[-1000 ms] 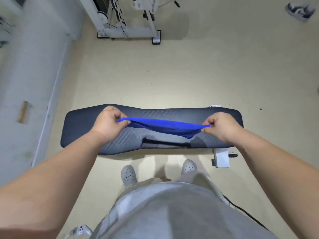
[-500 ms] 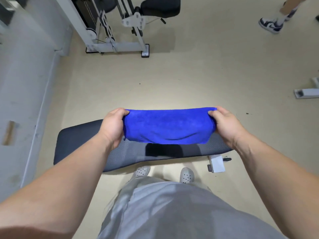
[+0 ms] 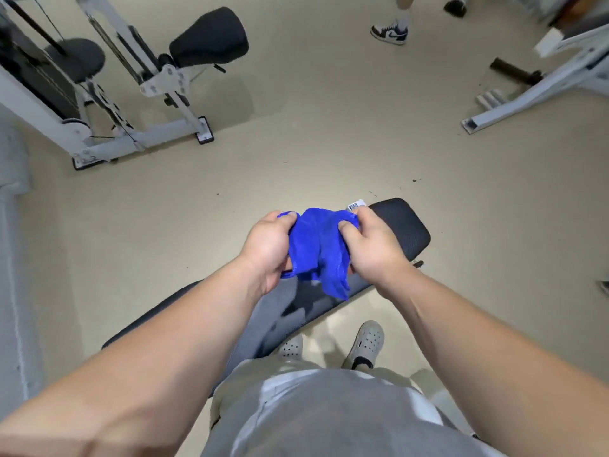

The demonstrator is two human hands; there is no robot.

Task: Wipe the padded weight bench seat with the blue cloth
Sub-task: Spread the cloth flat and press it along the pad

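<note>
Grip: left hand and right hand clutch blue cloth bunched between them.

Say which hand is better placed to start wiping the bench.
Right, probably: the right hand grips the blue cloth over the bench end, while the left hand grips it at the far edge.

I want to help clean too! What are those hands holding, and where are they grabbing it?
Both hands hold the bunched blue cloth over the black padded bench: the left hand grips its left side, the right hand its right side.
</note>
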